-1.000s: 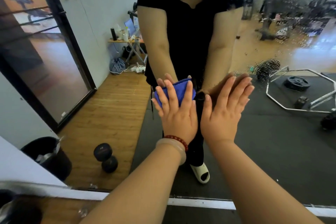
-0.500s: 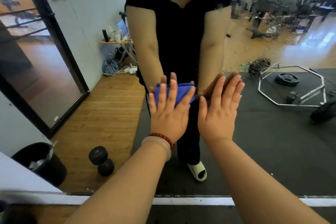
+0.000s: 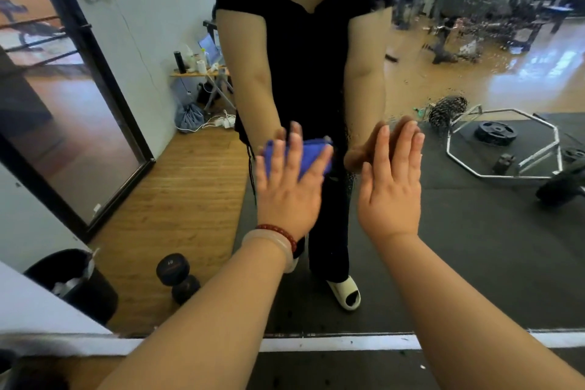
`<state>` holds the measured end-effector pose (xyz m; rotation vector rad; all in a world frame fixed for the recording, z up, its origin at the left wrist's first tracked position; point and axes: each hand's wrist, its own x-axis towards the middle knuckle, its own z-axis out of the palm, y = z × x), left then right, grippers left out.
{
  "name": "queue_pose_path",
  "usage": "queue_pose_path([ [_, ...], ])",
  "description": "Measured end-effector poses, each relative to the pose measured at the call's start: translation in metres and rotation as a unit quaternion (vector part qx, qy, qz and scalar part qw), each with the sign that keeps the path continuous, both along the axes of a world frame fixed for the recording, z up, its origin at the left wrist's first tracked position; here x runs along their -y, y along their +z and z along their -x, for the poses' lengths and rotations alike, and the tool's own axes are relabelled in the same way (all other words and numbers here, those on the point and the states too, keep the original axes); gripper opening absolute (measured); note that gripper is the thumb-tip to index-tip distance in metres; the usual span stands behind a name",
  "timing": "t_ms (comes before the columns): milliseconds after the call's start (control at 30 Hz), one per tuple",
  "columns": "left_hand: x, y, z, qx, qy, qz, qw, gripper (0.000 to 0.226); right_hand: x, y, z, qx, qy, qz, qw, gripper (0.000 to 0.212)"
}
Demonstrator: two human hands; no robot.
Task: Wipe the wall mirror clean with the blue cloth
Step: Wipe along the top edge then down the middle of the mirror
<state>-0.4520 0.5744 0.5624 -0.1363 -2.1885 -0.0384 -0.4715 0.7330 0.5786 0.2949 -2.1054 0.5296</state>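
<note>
The wall mirror (image 3: 474,247) fills the view and reflects a gym room and me. My left hand (image 3: 289,190), with a bead bracelet and a pale bangle at the wrist, presses the folded blue cloth (image 3: 311,157) flat against the glass with straight fingers. To its right, my right hand (image 3: 391,190) lies flat on the glass with its fingers straight and nothing in it. A band of water droplets (image 3: 449,111) covers the upper right of the mirror, above and right of my right hand.
The mirror's white lower edge (image 3: 332,342) runs along the bottom. In the reflection: a dumbbell (image 3: 177,279) and a black bin (image 3: 72,285) at the lower left, a dark glass door (image 3: 63,111) on the left, a hex bar with weight plates (image 3: 503,146) on the right.
Both hands have stayed flat on the glass. My left hand with the cloth has slid slightly left and my right hand slightly right, so the gap between them has widened.
</note>
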Motion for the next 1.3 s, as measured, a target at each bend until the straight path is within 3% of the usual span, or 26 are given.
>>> queue_pose_path([
  [67, 0.012, 0.02, 0.0, -0.055, 0.031, -0.145, 0.987, 0.059, -0.005, 0.0, -0.003, 0.018, 0.003, -0.01, 1.0, 0.056],
  [167, 0.013, 0.046, 0.004, -0.108, 0.078, -0.321, 0.937, 0.057, -0.007, 0.003, -0.009, 0.039, 0.008, -0.012, 0.999, 0.056],
  [233, 0.002, 0.042, 0.004, -0.096, 0.077, -0.271, 0.955, 0.057, -0.008, 0.005, -0.012, 0.046, 0.011, -0.009, 0.999, 0.055],
  [300, -0.011, 0.019, 0.001, -0.049, 0.03, -0.092, 0.994, 0.061, -0.01, 0.005, -0.013, 0.051, 0.014, -0.007, 0.999, 0.056],
  [367, -0.019, -0.006, 0.001, 0.009, -0.012, 0.07, 0.997, 0.074, -0.015, 0.003, -0.015, 0.058, 0.017, -0.013, 0.998, 0.056],
  [400, -0.022, -0.014, 0.0, 0.029, -0.012, 0.102, 0.994, 0.079, -0.018, 0.002, -0.015, 0.062, 0.018, -0.02, 0.998, 0.056],
  [533, -0.029, 0.005, 0.001, -0.006, 0.008, 0.055, 0.998, 0.063, -0.034, 0.009, -0.01, 0.05, 0.016, -0.047, 0.998, 0.056],
  [700, -0.053, 0.092, 0.023, -0.102, 0.028, -0.06, 0.993, 0.054, -0.038, 0.025, -0.005, 0.019, 0.0, -0.013, 1.0, 0.059],
  [800, -0.062, 0.09, 0.024, -0.112, 0.022, -0.009, 0.993, 0.057, -0.042, 0.036, 0.0, 0.006, 0.005, -0.006, 1.0, 0.059],
  [900, -0.061, 0.061, 0.018, -0.068, 0.01, 0.079, 0.994, 0.063, -0.046, 0.05, 0.005, -0.02, 0.017, -0.006, 1.0, 0.059],
  [1000, -0.066, 0.076, 0.015, -0.047, 0.018, 0.063, 0.997, 0.061, -0.053, 0.062, 0.008, -0.039, 0.027, -0.009, 0.999, 0.059],
  [1167, -0.087, 0.149, 0.025, -0.109, 0.048, -0.039, 0.992, 0.055, -0.066, 0.076, 0.012, -0.036, 0.022, 0.024, 0.999, 0.06],
  [1300, -0.089, 0.113, 0.024, -0.083, 0.034, 0.052, 0.995, 0.061, -0.068, 0.077, 0.011, -0.041, 0.038, 0.018, 0.998, 0.06],
])
